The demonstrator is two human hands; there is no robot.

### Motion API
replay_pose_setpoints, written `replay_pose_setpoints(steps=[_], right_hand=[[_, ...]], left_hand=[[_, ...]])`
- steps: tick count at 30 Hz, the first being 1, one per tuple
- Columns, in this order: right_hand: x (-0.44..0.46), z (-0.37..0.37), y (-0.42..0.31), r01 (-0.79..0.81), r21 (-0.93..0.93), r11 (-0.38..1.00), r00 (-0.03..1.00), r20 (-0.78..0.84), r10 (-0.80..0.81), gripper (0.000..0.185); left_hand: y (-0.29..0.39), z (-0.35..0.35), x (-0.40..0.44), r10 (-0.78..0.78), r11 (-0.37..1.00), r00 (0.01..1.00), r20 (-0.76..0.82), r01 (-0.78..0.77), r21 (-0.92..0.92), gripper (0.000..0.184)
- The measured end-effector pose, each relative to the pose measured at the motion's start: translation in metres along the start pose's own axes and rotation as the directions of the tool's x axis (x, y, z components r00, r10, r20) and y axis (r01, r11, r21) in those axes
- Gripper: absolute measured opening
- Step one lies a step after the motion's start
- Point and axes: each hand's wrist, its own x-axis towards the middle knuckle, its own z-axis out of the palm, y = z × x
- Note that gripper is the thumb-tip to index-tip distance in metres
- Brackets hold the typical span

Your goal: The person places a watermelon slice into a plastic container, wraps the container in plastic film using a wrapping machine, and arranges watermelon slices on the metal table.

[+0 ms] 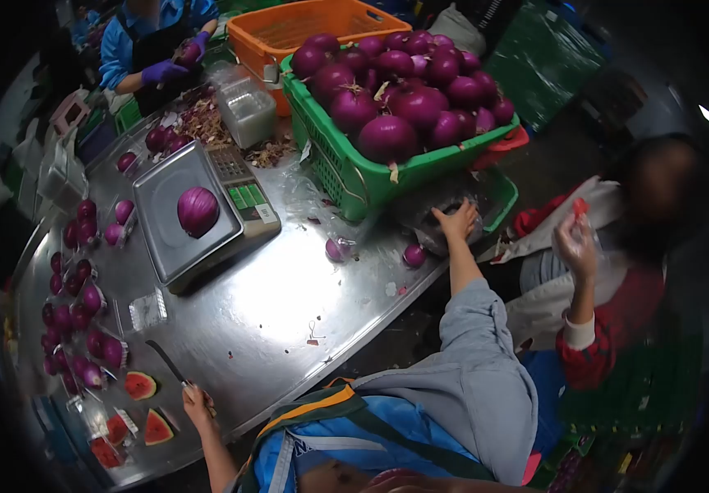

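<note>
My left hand (197,402), at the front edge of the metal table, is closed round the handle of a knife (165,359) whose curved dark blade points away to the left. Cut watermelon pieces (157,428) lie beside it. Far to the right, my right hand (456,220) is stretched out with its fingers apart. It is over a crumpled clear plastic bag (420,215) below the green crate (346,177). Whether the fingertips touch the plastic I cannot tell. A small red onion (414,255) lies on the table near that hand.
Large red onions (388,138) fill the green crate. A scale (186,209) holds one onion (197,211). Packed onions (63,319) line the table's left side. An orange crate (289,29) stands behind. One person (157,49) works opposite; another (609,246) is close on the right.
</note>
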Motion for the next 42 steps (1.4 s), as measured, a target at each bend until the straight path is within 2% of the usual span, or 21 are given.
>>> replay_pose_setpoints(steps=[3, 5, 6, 7, 8, 9, 10, 11, 12, 13, 15, 19, 20, 22, 24, 27, 31, 35, 37, 40, 42], right_hand=[[0.020, 0.023, 0.005, -0.037, -0.098, 0.994, 0.986, 0.156, 0.052, 0.106], [0.021, 0.039, 0.026, 0.152, -0.313, 0.937, 0.960, 0.273, -0.064, 0.088], [0.029, 0.046, 0.036, 0.180, -0.266, 0.947, 0.950, 0.297, -0.097, 0.071], [0.038, 0.064, 0.052, 0.195, -0.107, 0.975, 0.975, 0.128, -0.181, 0.054], [0.043, 0.053, 0.044, 0.085, 0.010, 0.996, 0.996, 0.021, -0.085, 0.042], [0.050, 0.032, 0.038, 0.172, 0.147, 0.974, 0.983, -0.093, -0.159, 0.038], [0.056, 0.021, 0.037, 0.293, 0.455, 0.841, 0.949, -0.248, -0.197, 0.034], [0.048, -0.005, 0.025, 0.369, 0.556, 0.744, 0.918, -0.345, -0.197, 0.030], [0.027, -0.047, 0.005, 0.279, 0.546, 0.790, 0.942, -0.317, -0.113, 0.026], [0.008, -0.078, -0.003, 0.422, 0.571, 0.704, 0.888, -0.416, -0.195, 0.030], [-0.024, -0.114, -0.004, 0.607, 0.710, 0.358, 0.791, -0.584, -0.182, 0.027], [-0.101, -0.166, -0.049, 0.883, 0.442, 0.155, 0.468, -0.817, -0.336, 0.027], [-0.118, -0.166, -0.065, 0.928, 0.363, 0.082, 0.370, -0.878, -0.302, 0.030], [-0.152, -0.147, -0.081, 0.860, 0.447, -0.247, 0.380, -0.884, -0.273, 0.039], [-0.205, -0.142, -0.114, 0.899, 0.330, -0.286, 0.212, -0.902, -0.375, 0.039], [-0.305, -0.177, -0.176, 0.710, 0.562, -0.424, -0.010, -0.594, -0.804, 0.023], [-0.433, -0.139, -0.216, 0.453, 0.729, -0.513, -0.230, -0.460, -0.857, 0.033], [-0.534, -0.074, -0.207, 0.519, 0.780, -0.350, -0.394, -0.146, -0.908, 0.032], [-0.556, -0.056, -0.204, 0.680, 0.686, -0.258, -0.530, 0.217, -0.819, 0.036], [-0.572, -0.079, -0.223, 0.778, 0.570, -0.264, -0.555, 0.427, -0.714, 0.046], [-0.580, -0.101, -0.241, 0.795, 0.558, -0.239, -0.540, 0.471, -0.697, 0.054]], left_hand=[[0.003, 0.017, -0.011, 0.031, 0.999, 0.994, -0.107, -0.032, -0.005, 0.029], [0.003, 0.020, -0.017, 0.030, 0.999, 0.990, -0.135, -0.028, 0.019, 0.028], [0.005, 0.021, -0.020, 0.026, 1.000, 0.986, -0.164, -0.023, 0.015, 0.028], [0.008, 0.020, -0.024, 0.027, 1.000, 0.983, -0.180, -0.025, 0.013, 0.030], [0.013, 0.017, -0.028, 0.029, 1.000, 0.979, -0.202, -0.028, 0.011, 0.031], [0.015, 0.012, -0.030, 0.031, 1.000, 0.969, -0.243, -0.030, 0.008, 0.031], [0.015, 0.007, -0.030, 0.047, 0.999, 0.963, -0.264, -0.052, -0.010, 0.030], [0.016, -0.001, -0.033, 0.063, 0.997, 0.953, -0.295, -0.075, -0.030, 0.029], [0.021, -0.005, -0.038, 0.050, 0.996, 0.941, -0.335, -0.071, -0.051, 0.028], [0.027, -0.008, -0.042, 0.034, 0.995, 0.927, -0.373, -0.067, -0.074, 0.027], [0.023, -0.027, -0.044, 0.047, 0.980, 0.905, -0.422, -0.124, -0.158, 0.026], [0.023, -0.067, -0.056, 0.083, 0.953, 0.882, -0.464, -0.206, -0.222, 0.027], [0.023, -0.077, -0.061, 0.100, 0.938, 0.882, -0.461, -0.238, -0.251, 0.027], [0.021, -0.098, -0.071, 0.131, 0.912, 0.876, -0.464, -0.290, -0.290, 0.028], [0.016, -0.118, -0.086, 0.132, 0.916, 0.862, -0.489, -0.294, -0.272, 0.029], [0.011, -0.150, -0.112, 0.145, 0.922, 0.846, -0.513, -0.303, -0.240, 0.030], [-0.006, -0.192, -0.147, 0.124, 0.938, 0.848, -0.515, -0.269, -0.217, 0.031], [-0.014, -0.219, -0.176, 0.074, 0.935, 0.841, -0.537, -0.245, -0.256, 0.035], [-0.021, -0.231, -0.188, 0.059, 0.938, 0.826, -0.561, -0.238, -0.251, 0.033], [-0.046, -0.257, -0.200, 0.054, 0.940, 0.801, -0.596, -0.241, -0.240, 0.036], [-0.054, -0.269, -0.201, 0.039, 0.941, 0.794, -0.607, -0.233, -0.244, 0.038]])
